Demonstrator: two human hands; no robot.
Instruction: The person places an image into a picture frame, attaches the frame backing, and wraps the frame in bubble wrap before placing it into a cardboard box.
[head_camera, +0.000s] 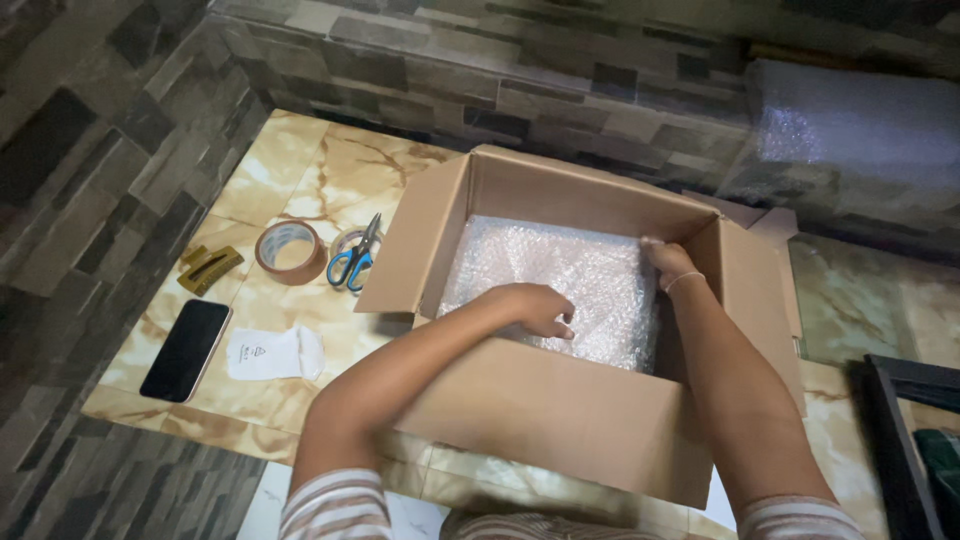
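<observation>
Both hands (535, 308) (668, 262) press crinkly bubble wrap (560, 275) inside a square cardboard box (560, 415).

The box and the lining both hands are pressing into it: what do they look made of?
The box looks like brown corrugated cardboard, matte, with folded flaps and creased edges. The lining appears to be clear plastic bubble wrap: a glossy, whitish sheet dotted with small air pockets. The left hand rests on it; the right hand presses its far corner.
</observation>
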